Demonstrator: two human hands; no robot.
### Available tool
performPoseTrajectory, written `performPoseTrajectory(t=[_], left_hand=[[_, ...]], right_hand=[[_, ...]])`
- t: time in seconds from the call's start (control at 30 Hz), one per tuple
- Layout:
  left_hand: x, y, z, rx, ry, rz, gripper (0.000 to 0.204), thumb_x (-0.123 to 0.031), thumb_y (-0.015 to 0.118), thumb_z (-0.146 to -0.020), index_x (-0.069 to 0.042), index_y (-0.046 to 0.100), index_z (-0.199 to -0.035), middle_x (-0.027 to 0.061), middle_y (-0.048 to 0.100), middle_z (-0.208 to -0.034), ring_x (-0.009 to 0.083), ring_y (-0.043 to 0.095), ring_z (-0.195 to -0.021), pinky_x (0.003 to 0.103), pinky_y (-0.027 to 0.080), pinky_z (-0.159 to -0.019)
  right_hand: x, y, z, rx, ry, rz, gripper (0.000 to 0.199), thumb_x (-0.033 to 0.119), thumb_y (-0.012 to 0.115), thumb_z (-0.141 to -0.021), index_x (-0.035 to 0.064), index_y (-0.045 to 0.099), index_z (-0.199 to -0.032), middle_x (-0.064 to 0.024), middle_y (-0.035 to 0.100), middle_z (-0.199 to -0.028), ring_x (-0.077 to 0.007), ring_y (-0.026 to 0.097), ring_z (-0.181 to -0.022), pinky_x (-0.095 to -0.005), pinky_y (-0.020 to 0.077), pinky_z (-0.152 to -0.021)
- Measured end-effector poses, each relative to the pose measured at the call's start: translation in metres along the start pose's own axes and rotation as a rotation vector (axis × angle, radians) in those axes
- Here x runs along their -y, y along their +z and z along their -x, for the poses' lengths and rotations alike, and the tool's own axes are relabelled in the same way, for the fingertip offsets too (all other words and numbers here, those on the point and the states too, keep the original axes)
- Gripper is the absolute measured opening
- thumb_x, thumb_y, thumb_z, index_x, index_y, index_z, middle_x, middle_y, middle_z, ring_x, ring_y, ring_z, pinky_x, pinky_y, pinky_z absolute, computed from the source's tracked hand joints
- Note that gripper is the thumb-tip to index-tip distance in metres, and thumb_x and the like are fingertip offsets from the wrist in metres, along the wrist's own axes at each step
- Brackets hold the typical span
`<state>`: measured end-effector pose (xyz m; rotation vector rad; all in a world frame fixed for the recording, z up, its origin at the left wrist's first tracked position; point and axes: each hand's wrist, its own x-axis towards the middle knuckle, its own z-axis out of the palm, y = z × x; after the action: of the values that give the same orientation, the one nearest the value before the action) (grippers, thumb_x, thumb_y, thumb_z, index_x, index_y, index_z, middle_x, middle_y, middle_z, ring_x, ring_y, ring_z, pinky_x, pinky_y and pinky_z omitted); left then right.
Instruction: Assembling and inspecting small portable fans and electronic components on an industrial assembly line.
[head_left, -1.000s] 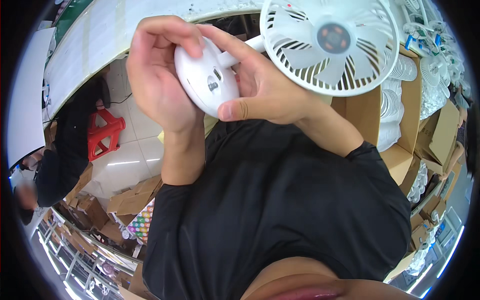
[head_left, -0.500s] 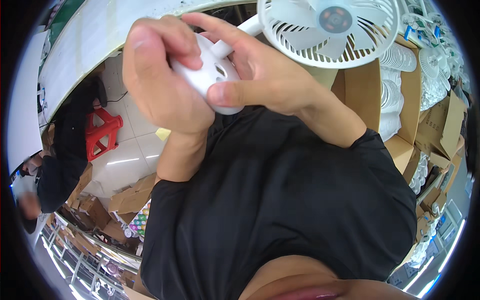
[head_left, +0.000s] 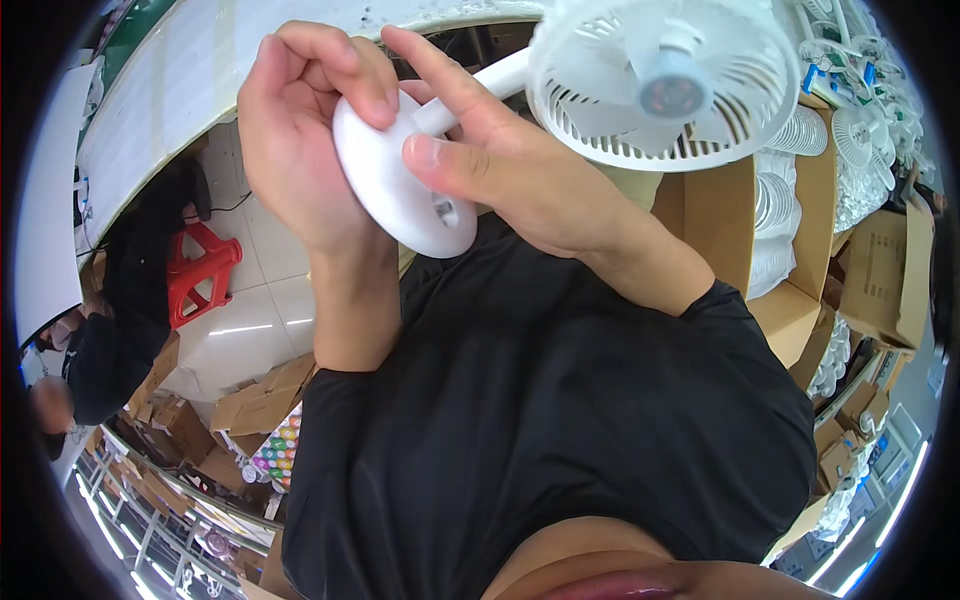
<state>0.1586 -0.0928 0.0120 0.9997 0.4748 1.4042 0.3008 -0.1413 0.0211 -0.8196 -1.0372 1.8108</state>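
A small white desk fan is held up close in front of me. Its round base [head_left: 400,195] sits between both hands, and a short stem leads up to the grille head [head_left: 665,85] at the top right. My left hand [head_left: 300,140] wraps the base's left rim, fingers curled over its top edge. The thumb of my right hand [head_left: 510,170] presses on the base's underside near a small hole, while the index finger lies along the stem. My black shirt fills the view below.
Open cardboard boxes [head_left: 790,230] holding stacked white fan grilles stand at the right. A red stool [head_left: 200,270] and a person in black [head_left: 120,330] are at the left on a pale tiled floor. A white tabletop [head_left: 150,110] curves across the top left.
The fan has turned in my hands, so the base now shows more edge-on and its underside faces right. The grille head has tilted and shifted slightly, and my right index finger has stretched along the stem.
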Motion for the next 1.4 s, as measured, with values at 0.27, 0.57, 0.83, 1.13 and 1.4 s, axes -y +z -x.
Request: performPoseTrajectory(t=[0.27, 0.57, 0.83, 1.13, 1.4], left_hand=[[-0.009, 0.035, 0.008, -0.157, 0.132, -0.317, 0.040, -0.029, 0.026, -0.101, -0.005, 0.055, -0.087, 0.0062, 0.049, -0.068, 0.0140, 0.044, -0.066, 0.028, 0.036, -0.067], [0.006, -0.012, -0.004, -0.016, -0.050, -0.046, 0.036, -0.025, 0.029, -0.100, -0.007, 0.052, -0.079, 0.0055, 0.049, -0.070, 0.0161, 0.045, -0.069, 0.029, 0.037, -0.071], [0.012, 0.011, 0.010, -0.179, 0.228, -0.403, 0.033, -0.020, 0.033, -0.099, -0.007, 0.050, -0.074, 0.0057, 0.053, -0.075, 0.0176, 0.047, -0.072, 0.029, 0.038, -0.072], [-0.005, 0.002, 0.012, -0.095, 0.091, -0.309, 0.035, -0.021, 0.033, -0.099, -0.007, 0.052, -0.072, 0.0048, 0.053, -0.070, 0.0176, 0.046, -0.072, 0.028, 0.038, -0.072], [-0.005, 0.015, 0.013, -0.300, 0.081, -0.437, 0.036, -0.021, 0.032, -0.100, -0.007, 0.054, -0.076, 0.0036, 0.049, -0.062, 0.0169, 0.046, -0.072, 0.028, 0.038, -0.073]], right_hand=[[-0.018, -0.004, -0.001, 0.136, -0.240, -0.045, 0.086, 0.028, 0.065, -0.090, 0.0031, 0.014, -0.155, -0.0248, 0.026, -0.153, -0.0338, 0.030, -0.140, -0.0395, 0.0263, -0.113], [-0.022, -0.008, -0.013, 0.041, -0.197, 0.253, 0.085, 0.025, 0.067, -0.089, 0.0012, 0.018, -0.154, -0.0251, 0.035, -0.147, -0.0306, 0.042, -0.131, -0.0384, 0.0322, -0.109], [0.005, -0.015, -0.009, 0.163, 0.192, 0.076, 0.081, 0.028, 0.069, -0.088, -0.0001, 0.027, -0.151, -0.0241, 0.046, -0.139, -0.0256, 0.054, -0.112, -0.0310, 0.0439, -0.097], [-0.007, -0.009, -0.003, 0.127, 0.203, 0.036, 0.088, 0.027, 0.074, -0.086, -0.0015, 0.023, -0.152, -0.0266, 0.042, -0.142, -0.0284, 0.053, -0.117, -0.0296, 0.0451, -0.097], [-0.021, 0.003, -0.007, 0.055, 0.106, -0.105, 0.092, 0.021, 0.075, -0.084, -0.0011, 0.018, -0.153, -0.0257, 0.038, -0.146, -0.0331, 0.044, -0.131, -0.0335, 0.0389, -0.106]])
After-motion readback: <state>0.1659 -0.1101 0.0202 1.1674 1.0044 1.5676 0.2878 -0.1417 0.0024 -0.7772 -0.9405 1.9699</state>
